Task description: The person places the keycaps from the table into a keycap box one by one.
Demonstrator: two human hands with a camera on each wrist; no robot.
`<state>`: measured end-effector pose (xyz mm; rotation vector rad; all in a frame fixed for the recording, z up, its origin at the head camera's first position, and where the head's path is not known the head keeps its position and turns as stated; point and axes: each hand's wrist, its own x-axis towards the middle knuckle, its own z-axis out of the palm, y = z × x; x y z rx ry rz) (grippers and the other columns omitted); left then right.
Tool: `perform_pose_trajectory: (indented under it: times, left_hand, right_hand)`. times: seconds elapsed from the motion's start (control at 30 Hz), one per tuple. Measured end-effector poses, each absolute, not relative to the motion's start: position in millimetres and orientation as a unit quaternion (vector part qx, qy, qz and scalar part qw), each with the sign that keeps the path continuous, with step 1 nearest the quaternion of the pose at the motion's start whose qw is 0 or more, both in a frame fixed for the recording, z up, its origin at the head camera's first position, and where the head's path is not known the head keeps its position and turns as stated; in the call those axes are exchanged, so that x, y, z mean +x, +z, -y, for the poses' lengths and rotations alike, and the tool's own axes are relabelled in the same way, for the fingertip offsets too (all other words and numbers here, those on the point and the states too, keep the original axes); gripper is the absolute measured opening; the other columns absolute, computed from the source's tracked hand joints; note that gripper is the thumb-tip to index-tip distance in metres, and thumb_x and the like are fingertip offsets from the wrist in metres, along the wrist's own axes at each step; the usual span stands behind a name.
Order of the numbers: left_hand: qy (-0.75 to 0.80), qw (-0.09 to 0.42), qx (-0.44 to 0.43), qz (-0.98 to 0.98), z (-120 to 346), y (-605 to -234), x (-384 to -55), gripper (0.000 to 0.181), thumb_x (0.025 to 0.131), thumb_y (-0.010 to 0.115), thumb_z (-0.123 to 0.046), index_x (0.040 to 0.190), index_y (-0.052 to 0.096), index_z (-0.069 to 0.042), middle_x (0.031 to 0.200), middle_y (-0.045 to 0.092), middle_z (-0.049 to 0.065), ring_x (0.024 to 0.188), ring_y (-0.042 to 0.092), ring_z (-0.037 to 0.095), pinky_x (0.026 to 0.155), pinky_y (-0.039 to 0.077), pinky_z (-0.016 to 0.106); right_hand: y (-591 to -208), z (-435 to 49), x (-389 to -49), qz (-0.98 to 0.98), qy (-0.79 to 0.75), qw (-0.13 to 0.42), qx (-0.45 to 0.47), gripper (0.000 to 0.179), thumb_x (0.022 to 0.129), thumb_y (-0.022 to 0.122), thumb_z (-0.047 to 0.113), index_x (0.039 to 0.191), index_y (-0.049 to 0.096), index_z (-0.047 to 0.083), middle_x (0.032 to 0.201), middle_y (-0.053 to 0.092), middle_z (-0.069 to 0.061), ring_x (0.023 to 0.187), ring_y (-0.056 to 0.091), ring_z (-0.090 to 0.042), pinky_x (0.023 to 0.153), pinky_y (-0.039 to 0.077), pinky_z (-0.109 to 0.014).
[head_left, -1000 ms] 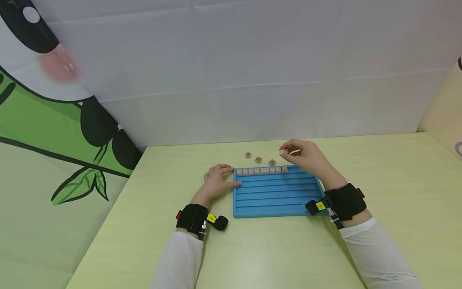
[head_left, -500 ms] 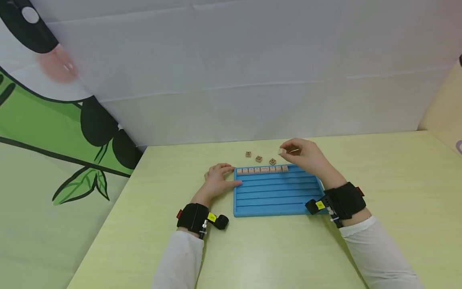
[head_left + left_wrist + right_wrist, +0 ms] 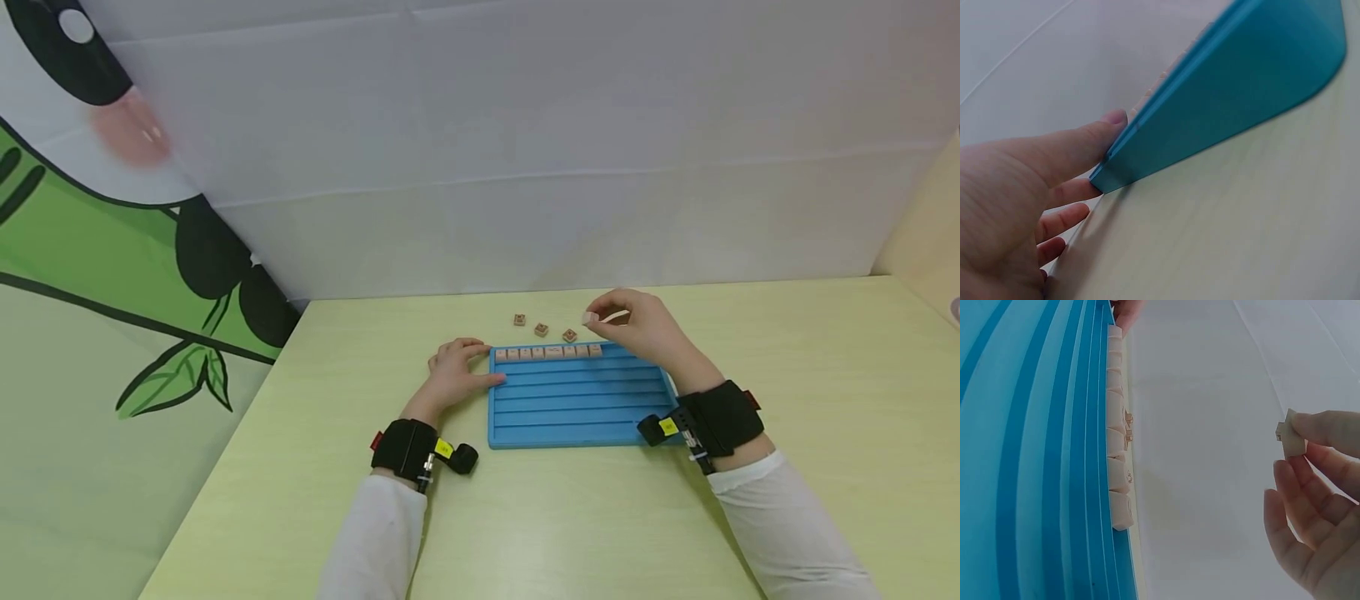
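My right hand (image 3: 633, 321) pinches a beige keycap (image 3: 1294, 436) between thumb and fingertips, raised above the far edge of a blue ridged tray (image 3: 577, 408). The keycap's stem side faces left in the right wrist view. A row of several beige keycaps (image 3: 553, 353) fills most of the tray's top ledge, from the left end towards the right. At the tray's upper left corner, my left hand (image 3: 453, 375) holds the edge, thumb on the rim and index finger behind the corner, as the left wrist view shows. Its other fingers extend past the tray.
Three loose keycaps (image 3: 541, 330) lie stem side up on the pale yellow table (image 3: 795, 375), just beyond the tray's far edge. A white cloth backdrop (image 3: 540, 233) rises behind the table. On the left hangs a printed cartoon panel (image 3: 90, 350).
The head view has shifted slightly. The right hand stays in about the same place, with the keycap turned a little between its fingertips. The left hand keeps its hold on the tray.
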<state>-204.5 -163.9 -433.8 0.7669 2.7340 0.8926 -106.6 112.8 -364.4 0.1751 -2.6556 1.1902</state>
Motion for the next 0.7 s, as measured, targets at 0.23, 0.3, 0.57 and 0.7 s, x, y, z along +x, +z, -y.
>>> perform_pose_trajectory:
  times: [0.23,0.3,0.57,0.7]
  left_hand:
    - [0.308,0.070,0.270,-0.910,165,-441,-210,0.067,0.080,0.072,-0.048,0.133,0.056,-0.011,0.140,0.042,0.013,0.133,0.026,0.038,0.104,0.015,0.055]
    - [0.308,0.071,0.269,-0.910,163,-442,-210,0.066,0.080,0.072,-0.047,0.133,0.055,-0.011,0.141,0.042,0.013,0.134,0.025,0.038,0.105,0.015,0.055]
    - [0.294,0.086,0.262,-0.915,152,-437,-203,0.062,0.082,0.072,-0.039,0.134,0.054,-0.010,0.142,0.041,0.013,0.135,0.025,0.037,0.106,0.016,0.055]
    - [0.295,0.084,0.259,-0.916,152,-435,-202,0.062,0.082,0.073,-0.039,0.134,0.055,-0.011,0.142,0.041,0.012,0.135,0.025,0.037,0.106,0.016,0.054]
  right_hand:
    - [-365,-116,-107,0.907,0.398,0.118,0.062,0.026,0.093,0.062,0.021,0.109,0.066,0.001,0.105,0.064,-0.017,0.100,0.058,-0.030,0.089,0.049,-0.045]
    - [-366,-117,-106,0.909,0.397,0.115,0.059,0.027,0.093,0.062,0.023,0.108,0.066,0.001,0.105,0.064,-0.017,0.099,0.058,-0.030,0.088,0.049,-0.045]
    - [-368,-124,-104,0.919,0.377,0.102,0.056,0.024,0.091,0.064,0.021,0.105,0.068,0.002,0.100,0.065,-0.015,0.094,0.059,-0.028,0.085,0.050,-0.044]
    - [-363,-128,-108,0.930,0.349,0.094,0.072,0.021,0.090,0.065,0.018,0.103,0.068,0.002,0.099,0.065,-0.014,0.090,0.059,-0.026,0.083,0.051,-0.043]
